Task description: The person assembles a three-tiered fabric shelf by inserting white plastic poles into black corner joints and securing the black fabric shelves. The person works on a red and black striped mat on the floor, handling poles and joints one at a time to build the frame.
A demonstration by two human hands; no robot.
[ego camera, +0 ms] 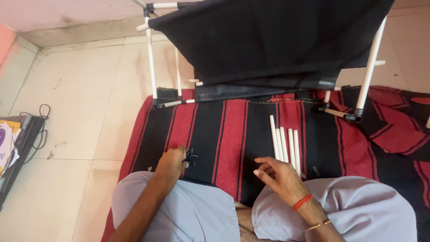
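On the striped rug (233, 134), five slim white rods (284, 142) lie side by side.

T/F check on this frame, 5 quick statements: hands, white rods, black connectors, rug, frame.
1. The left hand rests at a small pile of black connectors. True.
2. The right hand grips one white rod lifted off the rug. False: the white rods all lie on the rug; the hand is beside them, fingers loosely open.
3. The rug is striped red and black. True.
4. The frame of white rods carries blue fabric. False: the fabric is black.
5. The right wrist wears a red band. True.
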